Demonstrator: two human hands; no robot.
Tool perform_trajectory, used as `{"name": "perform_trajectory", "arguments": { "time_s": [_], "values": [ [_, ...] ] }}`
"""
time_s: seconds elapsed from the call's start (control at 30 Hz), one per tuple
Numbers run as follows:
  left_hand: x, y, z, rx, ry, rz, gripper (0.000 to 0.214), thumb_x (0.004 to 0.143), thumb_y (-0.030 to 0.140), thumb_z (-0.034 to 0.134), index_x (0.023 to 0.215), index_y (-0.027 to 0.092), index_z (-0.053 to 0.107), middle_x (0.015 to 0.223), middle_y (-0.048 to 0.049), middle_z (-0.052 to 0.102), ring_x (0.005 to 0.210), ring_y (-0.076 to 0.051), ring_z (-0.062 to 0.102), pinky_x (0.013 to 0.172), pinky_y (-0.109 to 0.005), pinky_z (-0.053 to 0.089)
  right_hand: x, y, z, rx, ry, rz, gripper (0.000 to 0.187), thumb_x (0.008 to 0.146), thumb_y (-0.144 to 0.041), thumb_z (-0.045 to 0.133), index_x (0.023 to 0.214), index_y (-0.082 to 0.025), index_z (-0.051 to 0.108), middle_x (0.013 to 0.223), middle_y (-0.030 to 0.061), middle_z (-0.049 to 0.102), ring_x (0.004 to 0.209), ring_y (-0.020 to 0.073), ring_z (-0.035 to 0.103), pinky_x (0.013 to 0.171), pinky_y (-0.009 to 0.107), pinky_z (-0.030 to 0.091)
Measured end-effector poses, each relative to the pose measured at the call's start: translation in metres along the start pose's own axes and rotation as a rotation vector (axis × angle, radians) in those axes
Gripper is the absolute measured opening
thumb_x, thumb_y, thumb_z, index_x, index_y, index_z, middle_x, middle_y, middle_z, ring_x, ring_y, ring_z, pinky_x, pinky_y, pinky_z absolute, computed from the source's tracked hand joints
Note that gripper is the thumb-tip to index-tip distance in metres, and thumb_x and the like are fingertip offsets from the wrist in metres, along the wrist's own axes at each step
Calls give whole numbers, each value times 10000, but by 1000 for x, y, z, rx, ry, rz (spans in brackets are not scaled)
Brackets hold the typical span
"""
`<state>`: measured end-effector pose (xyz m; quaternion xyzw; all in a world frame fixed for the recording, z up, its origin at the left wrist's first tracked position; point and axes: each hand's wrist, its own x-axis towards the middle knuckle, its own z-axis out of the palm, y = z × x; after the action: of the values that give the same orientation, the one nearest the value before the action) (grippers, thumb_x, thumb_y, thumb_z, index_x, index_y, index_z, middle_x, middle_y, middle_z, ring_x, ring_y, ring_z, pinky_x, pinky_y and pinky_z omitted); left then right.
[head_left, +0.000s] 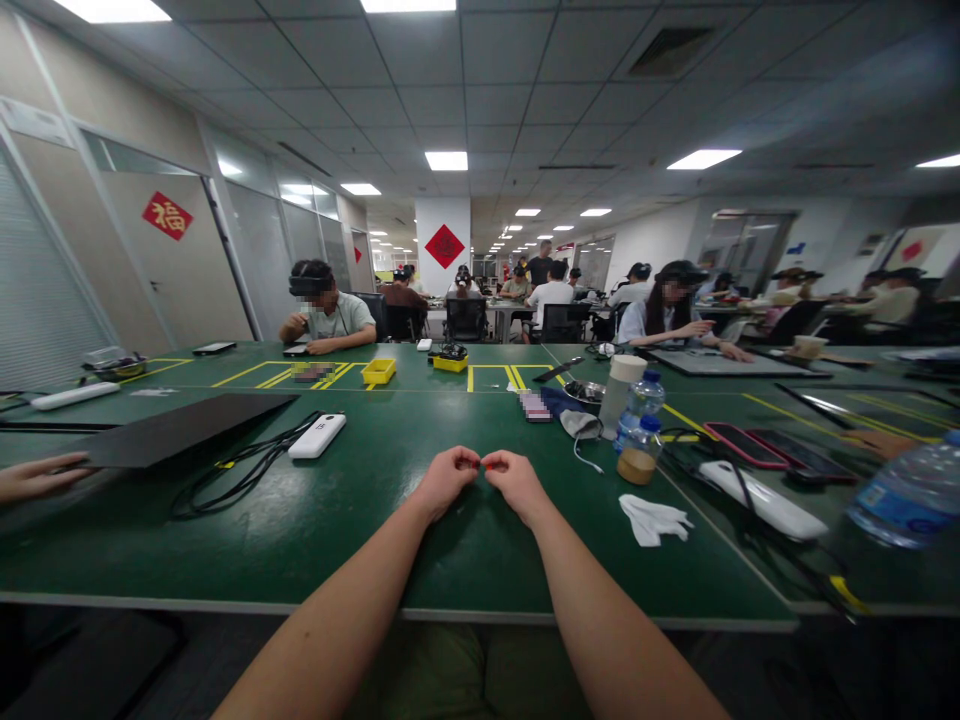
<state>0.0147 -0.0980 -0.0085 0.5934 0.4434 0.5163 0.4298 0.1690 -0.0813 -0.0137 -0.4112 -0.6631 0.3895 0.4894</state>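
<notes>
My left hand and my right hand meet in front of me over the green table. Both are closed in a pinch, fingertips touching. Between them sits a tiny red-orange thing, too small to name. Both forearms reach out from the table's near edge.
A white power bank with black cables lies to the left, beside a dark flat board. Another person's hand rests at far left. Right of me are crumpled tissue, water bottles, phones and a white device. Several people sit at the tables beyond.
</notes>
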Motion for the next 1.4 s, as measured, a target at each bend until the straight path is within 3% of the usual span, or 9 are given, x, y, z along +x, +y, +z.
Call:
{"name": "perform_trajectory", "arguments": {
  "time_s": [0.27,0.6,0.9,1.13,1.4],
  "values": [
    [0,-3,-1,37,-14,-8,233,624,87,611,851,137,636,687,-2,620,574,-93,516,538,-184,362,1,-1,2,69,-39,-41,356,612,-150,575,965,-168,620,754,-8,615,569,102,530,550,218,409],
    [-1,-1,0,9,-46,-21,234,626,85,595,851,140,626,652,15,603,526,-78,486,515,-178,335,-1,-8,1,41,-53,-68,327,613,-136,541,923,-171,637,664,-23,604,552,109,507,527,219,376],
    [-3,1,0,24,-34,-13,227,631,72,572,842,143,619,657,11,606,529,-80,488,508,-177,339,3,2,2,13,-28,-97,299,619,-134,542,894,-178,651,760,7,646,627,128,546,618,246,431],
    [-3,5,1,-5,-33,-1,183,628,77,592,797,147,596,669,9,610,576,-91,516,545,-184,358,1,-1,2,12,-55,-106,285,632,-150,547,901,-177,638,679,-15,616,584,122,537,557,232,407],
    [-2,4,1,32,-6,2,175,656,165,650,821,148,597,673,10,596,582,-95,514,543,-190,361,0,-5,1,-6,-41,-74,157,657,-194,595,805,-154,631,751,41,669,677,164,619,639,269,466]
  ]
}}
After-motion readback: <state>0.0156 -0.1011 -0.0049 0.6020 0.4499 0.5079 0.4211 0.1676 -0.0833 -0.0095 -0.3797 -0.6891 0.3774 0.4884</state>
